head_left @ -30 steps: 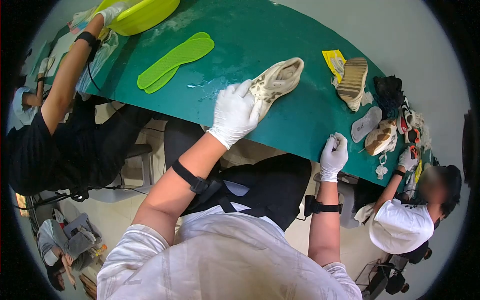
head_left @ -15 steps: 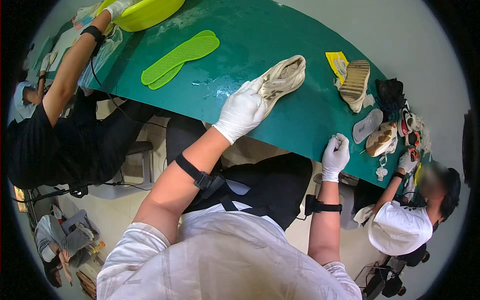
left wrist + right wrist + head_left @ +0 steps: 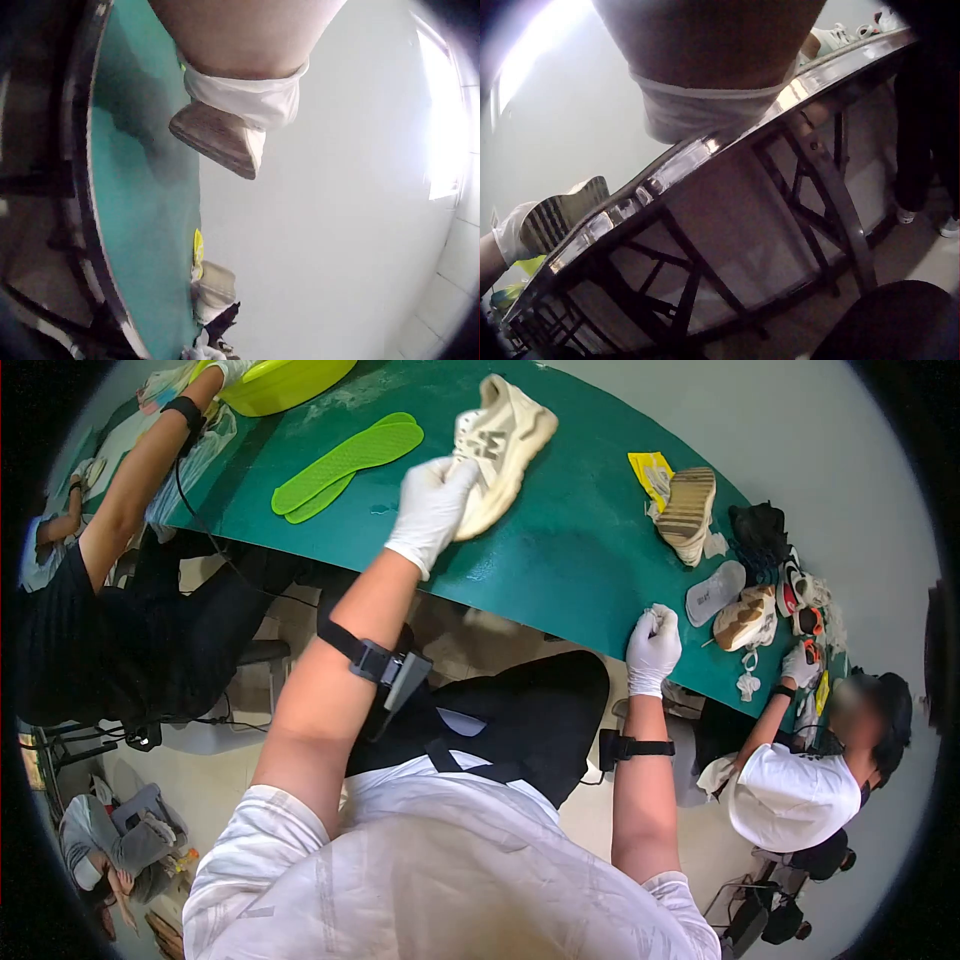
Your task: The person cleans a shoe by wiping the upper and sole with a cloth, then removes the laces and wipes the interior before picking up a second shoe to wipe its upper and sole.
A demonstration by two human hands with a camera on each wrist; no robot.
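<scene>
- Nearby, the gloved right hand (image 3: 653, 650) is at the desk's (image 3: 580, 585) edge, fingers bent towards the thumb; whether they pinch anything, I cannot tell.
- Beyond, the gloved left hand (image 3: 430, 512) grips a pale shoe (image 3: 508, 460) at one end, fingers curled round it, alone in supporting it; a damp glove or loose pinch could let it slip or twist.
- Farther off, the green insoles (image 3: 348, 465) could be knocked if the shoe dropped.
- The right wrist view shows its striped tread (image 3: 564, 214), hidden from the head view.
</scene>
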